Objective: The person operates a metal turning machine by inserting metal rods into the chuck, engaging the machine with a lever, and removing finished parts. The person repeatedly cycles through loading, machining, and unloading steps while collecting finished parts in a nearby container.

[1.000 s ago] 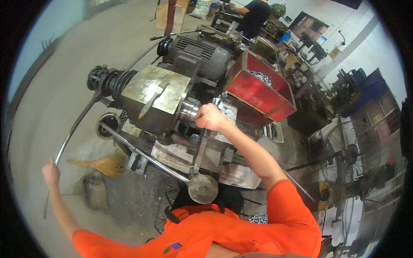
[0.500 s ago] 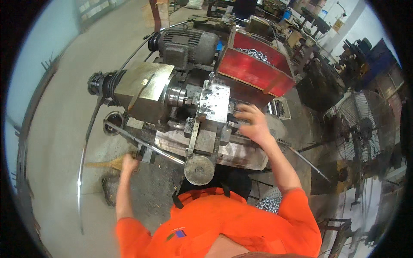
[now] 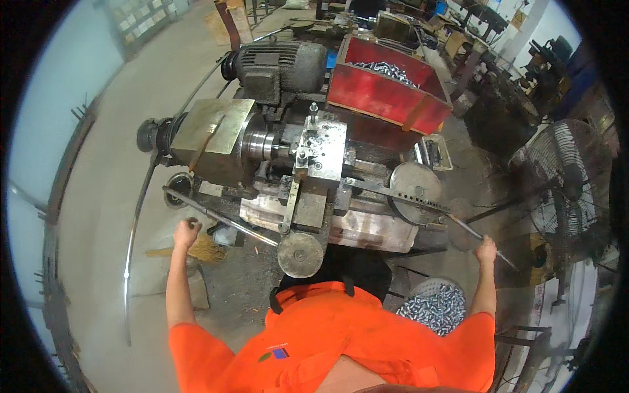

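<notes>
My right hand [image 3: 486, 250] is wrapped round a long metal lever [image 3: 462, 228], which slants from the right side of a small lathe. My left hand [image 3: 186, 234] is closed at the machine's left, below another slanting metal bar [image 3: 219, 217]. Something small and dark shows at its fingers, but I cannot make out what it is. Between my hands lies the lathe, with a shiny spindle chuck [image 3: 261, 145] facing a steel tool block [image 3: 324, 150] on the slide. A round metal disc [image 3: 301, 254] sits at the near end of the slide, and a larger disc [image 3: 417, 190] at the right.
A red box [image 3: 386, 98] of small metal parts stands behind the lathe, beside a motor [image 3: 282, 65]. A basket of shiny small parts [image 3: 436, 308] is near my right elbow. A fan [image 3: 560, 180] stands at right; a straw broom [image 3: 203, 249] lies at left.
My right hand has moved from beside the tool block out to the right-hand lever and closed on it. The lever has swung outward. My left hand has shifted slightly up and left.
</notes>
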A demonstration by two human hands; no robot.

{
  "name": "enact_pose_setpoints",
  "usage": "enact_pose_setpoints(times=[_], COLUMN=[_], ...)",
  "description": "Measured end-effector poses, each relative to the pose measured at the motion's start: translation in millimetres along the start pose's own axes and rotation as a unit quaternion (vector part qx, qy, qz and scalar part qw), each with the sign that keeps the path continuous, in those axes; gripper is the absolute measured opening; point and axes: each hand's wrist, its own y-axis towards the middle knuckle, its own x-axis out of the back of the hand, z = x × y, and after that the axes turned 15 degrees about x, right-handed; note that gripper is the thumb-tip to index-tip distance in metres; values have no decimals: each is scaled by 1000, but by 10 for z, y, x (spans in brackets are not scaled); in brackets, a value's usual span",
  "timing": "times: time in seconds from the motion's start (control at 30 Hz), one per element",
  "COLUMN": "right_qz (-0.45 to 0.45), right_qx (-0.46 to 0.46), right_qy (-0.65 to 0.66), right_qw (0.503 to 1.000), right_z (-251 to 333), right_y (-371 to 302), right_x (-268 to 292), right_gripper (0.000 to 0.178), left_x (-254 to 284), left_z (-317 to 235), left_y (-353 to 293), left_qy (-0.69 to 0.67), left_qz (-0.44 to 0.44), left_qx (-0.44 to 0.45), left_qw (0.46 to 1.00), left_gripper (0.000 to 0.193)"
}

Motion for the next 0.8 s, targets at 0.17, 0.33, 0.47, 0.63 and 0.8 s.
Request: enact_pose_setpoints(times=[0.17, 0.33, 0.47, 0.63, 0.8], right_qz=[-37, -2, 34, 81, 48], right_qx=[0, -24, -15, -100, -130], right_qy=[-65, 53, 261, 606, 661], right_qw=[997, 998, 965, 785, 737], right_z=[352, 914, 1323, 2055, 2180], right_y=[-216, -1148, -1934, -2160, -2222], right_x=[-57, 290, 58, 416, 302], right_gripper=[39, 34, 38, 32, 37], left_x=[474, 285, 6, -41, -125], left_z=[-384, -692, -1071, -926, -997], left_y=[-190, -215, -351, -248, -235], left_qy=[-358, -394, -484, -493, -522], left_qz=[-25, -1, -24, -20, -54], left_qx=[60, 119, 108, 105, 88], left_qw=[932, 911, 868, 863, 847], left_gripper=[49, 49, 31, 31, 29])
